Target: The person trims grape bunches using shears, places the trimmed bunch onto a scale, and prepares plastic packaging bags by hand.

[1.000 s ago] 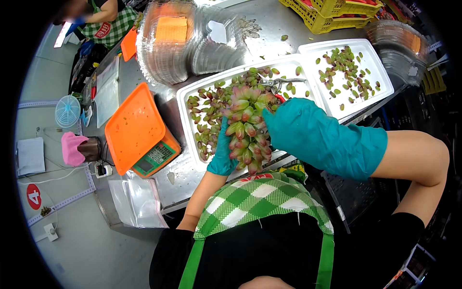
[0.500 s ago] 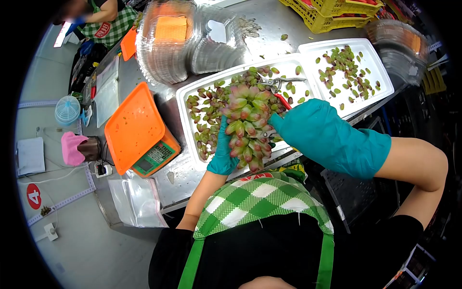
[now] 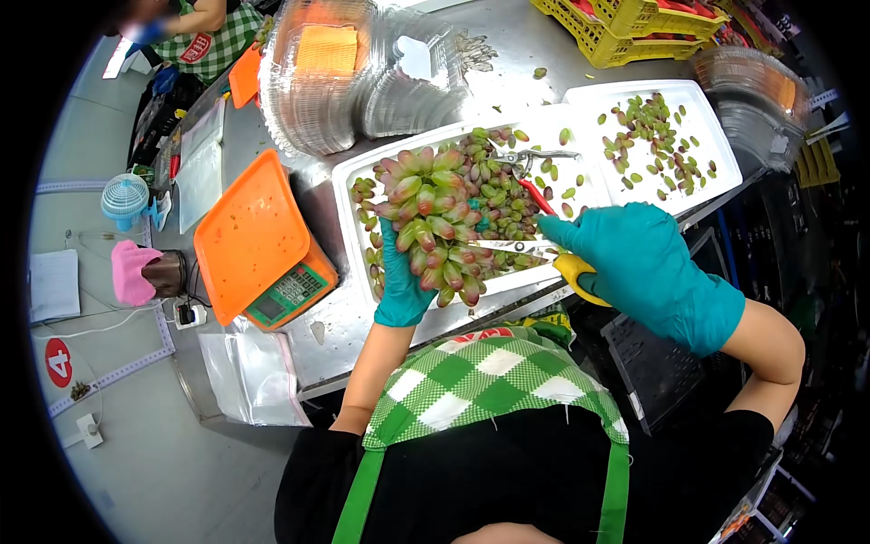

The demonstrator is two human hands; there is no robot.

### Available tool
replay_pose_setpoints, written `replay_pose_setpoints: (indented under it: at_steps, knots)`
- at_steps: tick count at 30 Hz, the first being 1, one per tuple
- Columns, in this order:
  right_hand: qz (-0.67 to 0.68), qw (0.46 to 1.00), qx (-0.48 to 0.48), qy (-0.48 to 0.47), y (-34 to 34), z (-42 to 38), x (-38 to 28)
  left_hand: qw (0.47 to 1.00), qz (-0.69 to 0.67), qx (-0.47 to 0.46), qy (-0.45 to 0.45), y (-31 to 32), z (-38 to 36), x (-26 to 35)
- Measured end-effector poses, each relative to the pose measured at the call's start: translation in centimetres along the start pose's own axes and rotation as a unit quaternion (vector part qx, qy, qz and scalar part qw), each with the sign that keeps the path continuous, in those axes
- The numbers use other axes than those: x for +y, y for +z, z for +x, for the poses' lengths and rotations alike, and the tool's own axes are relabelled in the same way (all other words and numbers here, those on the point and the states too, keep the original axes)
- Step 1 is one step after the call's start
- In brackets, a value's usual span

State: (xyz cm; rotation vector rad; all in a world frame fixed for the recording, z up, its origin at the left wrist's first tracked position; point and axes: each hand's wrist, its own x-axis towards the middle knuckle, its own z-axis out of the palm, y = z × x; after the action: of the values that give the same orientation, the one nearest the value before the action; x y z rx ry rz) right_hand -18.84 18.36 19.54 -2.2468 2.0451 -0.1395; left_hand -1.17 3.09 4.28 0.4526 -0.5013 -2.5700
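My left hand [image 3: 403,288], in a teal glove, is wrapped round a bunch of grapes [image 3: 433,216], green with reddish-purple tips. It holds the bunch over a white tray [image 3: 589,172] with many loose grapes in it. In my right hand [image 3: 630,263], also gloved, are scissors with yellow handles [image 3: 575,269]. Their blades are apart and point left at the right side of the bunch. Red-handled pruning shears [image 3: 524,160] lie in the tray behind the bunch. Part of my left hand's fingers is hidden by the grapes.
A second white tray [image 3: 716,118] with loose grapes stands at the right. On the left is an orange scale [image 3: 254,236], with stacked clear plastic boxes [image 3: 317,100] behind it. Yellow crates [image 3: 598,41] are at the back. Plastic bags [image 3: 254,381] lie front left. Another person [image 3: 204,27] is at the far left.
The bunch has moved left and tilted in my left hand. My right hand has drawn back to the right, bringing the scissors' yellow handles into view.
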Motion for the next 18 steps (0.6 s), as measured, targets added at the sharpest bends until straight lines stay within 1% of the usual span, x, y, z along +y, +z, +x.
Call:
replay_pose_setpoints:
  at_steps: [2, 5, 6, 8, 9, 11, 14, 17, 18]
  knots:
    - [0.045, 0.994, -0.088, 0.041, 0.1, 0.0, -0.4, 0.999, 0.022, -0.024, 0.012, 0.1, 0.1, -0.3]
    - [0.082, 0.996, -0.025, 0.027, 1.3, 0.5, -0.7, 0.999, 0.017, -0.034, 0.016, 0.5, 0.1, -1.0]
    - [0.067, 0.996, -0.042, 0.034, 1.6, 0.8, -0.9, 0.999, 0.009, -0.033, 0.017, 0.7, 0.0, -1.2]
    - [0.036, 0.995, -0.074, 0.047, 2.2, 1.3, -1.1, 0.998, 0.031, -0.004, 0.045, 1.4, -0.2, -1.8]
    - [-0.004, 0.995, -0.088, 0.039, 2.8, 1.5, -1.1, 0.997, 0.042, 0.012, 0.059, 1.6, -0.4, -1.9]
    - [-0.083, 0.990, -0.114, 0.022, 3.9, 1.7, -1.0, 0.999, 0.022, -0.001, 0.047, 1.5, -0.5, -2.0]
    - [-0.061, 0.997, -0.027, -0.027, 3.9, 1.9, -1.0, 0.999, 0.004, 0.004, 0.042, 0.9, -0.4, -2.1]
    - [-0.085, 0.985, -0.150, 0.025, 3.0, 2.5, -1.6, 0.999, 0.000, 0.022, 0.046, -0.1, 0.0, -2.4]
    - [-0.086, 0.985, -0.151, 0.026, 3.1, 2.6, -1.7, 0.998, -0.001, 0.027, 0.049, -0.4, 0.1, -2.5]
